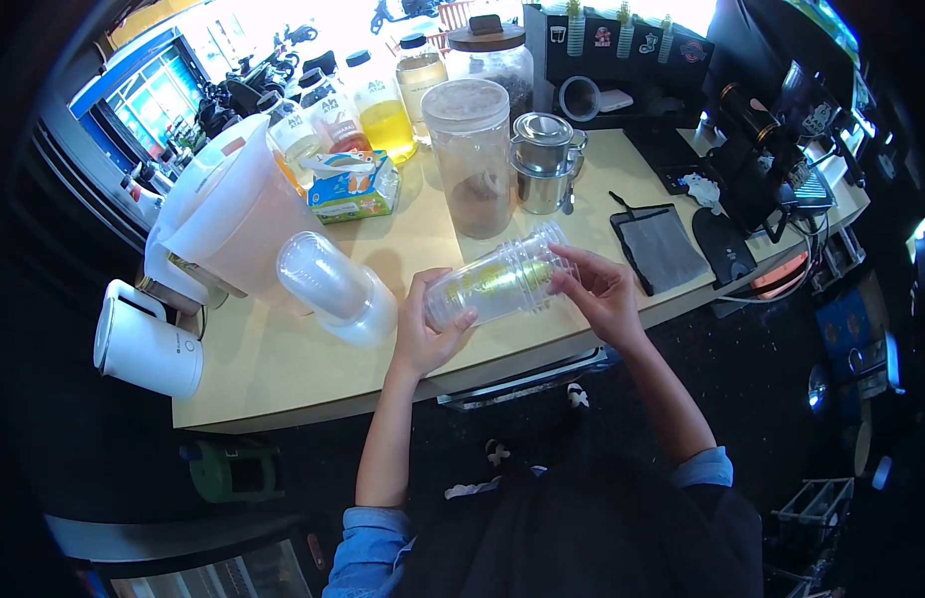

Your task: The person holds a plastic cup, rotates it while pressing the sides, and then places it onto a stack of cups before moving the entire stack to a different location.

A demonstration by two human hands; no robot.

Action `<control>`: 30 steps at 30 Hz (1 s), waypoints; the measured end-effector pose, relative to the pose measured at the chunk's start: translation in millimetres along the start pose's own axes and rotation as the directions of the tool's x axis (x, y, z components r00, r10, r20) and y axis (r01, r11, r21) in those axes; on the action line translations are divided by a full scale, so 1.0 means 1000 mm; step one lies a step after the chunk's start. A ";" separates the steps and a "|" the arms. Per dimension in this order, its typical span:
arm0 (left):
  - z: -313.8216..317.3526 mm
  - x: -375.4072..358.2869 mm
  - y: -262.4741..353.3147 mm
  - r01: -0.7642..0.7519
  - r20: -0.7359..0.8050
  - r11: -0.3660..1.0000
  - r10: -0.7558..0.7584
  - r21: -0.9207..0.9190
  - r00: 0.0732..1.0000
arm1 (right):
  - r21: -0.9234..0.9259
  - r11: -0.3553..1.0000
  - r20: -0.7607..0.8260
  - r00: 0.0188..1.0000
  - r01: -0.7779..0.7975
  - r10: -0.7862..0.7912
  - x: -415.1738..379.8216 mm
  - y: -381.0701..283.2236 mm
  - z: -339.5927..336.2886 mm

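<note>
A stack of clear plastic cups (487,283) with yellow-green print lies sideways between my hands, tilted up to the right, over the table's front edge. My left hand (429,324) is wrapped round its base end. At the rims on the other end, my right hand (599,291) grips with thumb and fingers. Left of my left hand, a stack of clear dome lids (331,284) leans on the table. Behind the cups stands a tall clear canister (469,149) with dark contents low inside.
On the wooden table (283,379) are a tissue box (358,192), a steel pot (544,159), a large plastic pitcher (228,214) and a white kettle (148,339). Syrup bottles (383,115) line the back. A mesh-topped pad (661,244) and black espresso machine (761,149) occupy the right.
</note>
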State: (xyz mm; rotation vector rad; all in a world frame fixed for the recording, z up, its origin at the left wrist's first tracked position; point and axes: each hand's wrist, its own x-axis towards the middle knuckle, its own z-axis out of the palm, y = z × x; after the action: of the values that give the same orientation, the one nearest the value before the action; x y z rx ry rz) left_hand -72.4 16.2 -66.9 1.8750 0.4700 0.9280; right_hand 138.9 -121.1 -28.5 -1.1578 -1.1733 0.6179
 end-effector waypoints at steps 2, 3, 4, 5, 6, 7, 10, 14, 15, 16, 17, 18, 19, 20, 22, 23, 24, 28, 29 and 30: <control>0.001 0.001 -0.004 -0.025 -0.038 0.999 0.024 -0.022 0.999 | 0.040 0.999 0.017 1.000 0.010 -0.011 0.001 0.003 -0.004; 0.001 0.001 -0.004 -0.026 -0.040 0.999 0.025 -0.021 0.999 | 0.040 0.999 0.018 1.000 0.012 -0.012 0.002 0.003 -0.004; 0.000 0.001 -0.004 -0.016 -0.038 0.999 0.014 -0.031 0.999 | 0.050 0.998 0.015 0.999 0.029 -0.029 0.003 0.003 -0.004; 0.000 0.001 -0.004 -0.005 -0.035 0.999 0.004 -0.041 0.999 | 0.059 0.997 0.012 0.999 0.045 -0.046 0.003 0.003 -0.005; 0.000 0.000 -0.004 -0.006 -0.035 0.999 0.005 -0.041 0.999 | 0.058 0.997 0.012 0.999 0.046 -0.046 0.003 0.001 -0.004; 0.001 0.000 -0.005 -0.001 -0.036 0.998 -0.001 -0.057 0.999 | 0.044 0.997 0.008 0.998 0.069 -0.069 0.004 -0.001 -0.003; -0.001 0.000 -0.003 0.004 -0.037 0.998 -0.007 -0.067 0.999 | 0.019 0.996 -0.001 0.996 0.092 -0.092 0.004 -0.001 -0.003; -0.002 0.000 -0.007 -0.006 -0.050 0.995 0.001 -0.101 0.999 | 0.021 0.997 -0.041 0.996 0.081 -0.080 0.003 0.002 -0.011; -0.002 0.000 -0.007 -0.006 -0.052 0.995 0.001 -0.101 0.999 | 0.021 0.997 -0.040 0.996 0.081 -0.080 0.003 0.001 -0.012; -0.002 0.000 -0.006 0.001 -0.053 0.994 -0.007 -0.108 0.999 | 0.007 0.996 -0.027 0.996 0.085 -0.085 0.002 0.000 -0.012; -0.002 0.000 -0.006 0.007 -0.053 0.993 -0.013 -0.116 0.999 | -0.008 0.996 -0.015 0.996 0.091 -0.091 0.002 -0.001 -0.013; -0.002 0.000 -0.006 0.005 -0.053 0.993 -0.012 -0.117 0.999 | -0.010 0.996 -0.016 0.996 0.092 -0.092 0.001 -0.003 -0.013; -0.002 0.000 -0.006 0.017 -0.052 0.994 -0.023 -0.112 0.998 | -0.014 0.996 -0.008 0.996 0.091 -0.091 0.001 -0.004 -0.011; -0.003 -0.001 -0.006 0.029 -0.052 0.994 -0.035 -0.107 0.998 | -0.018 0.996 -0.001 0.996 0.090 -0.090 0.000 -0.005 -0.009; -0.002 -0.001 -0.011 0.050 -0.061 0.992 -0.057 -0.115 0.996 | -0.001 0.997 -0.001 0.997 0.077 -0.077 0.000 -0.006 -0.005; -0.003 -0.002 -0.012 0.072 -0.071 0.990 -0.081 -0.125 0.994 | 0.016 0.998 0.000 0.998 0.063 -0.063 0.000 -0.007 -0.004; -0.002 -0.002 -0.010 0.071 -0.071 0.990 -0.080 -0.123 0.994 | 0.018 0.998 0.000 0.998 0.065 -0.065 0.001 -0.007 -0.003; 0.001 -0.001 -0.006 0.033 -0.074 0.993 -0.042 -0.117 0.996 | 0.069 0.997 0.020 1.000 -0.018 0.017 0.003 -0.008 0.000; 0.001 -0.001 -0.007 0.026 -0.067 0.993 -0.034 -0.112 0.997 | 0.068 0.997 0.023 0.999 -0.045 0.043 0.004 -0.008 0.001; 0.002 0.000 -0.005 0.022 -0.072 0.993 -0.031 -0.112 0.997 | 0.067 0.997 0.028 0.999 -0.041 0.040 0.003 -0.006 0.002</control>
State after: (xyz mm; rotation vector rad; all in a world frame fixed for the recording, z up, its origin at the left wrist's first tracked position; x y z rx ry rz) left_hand -71.0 17.5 -71.8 1.7352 0.4771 0.9885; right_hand 137.3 -119.4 -21.9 -1.1212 -1.1454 0.7008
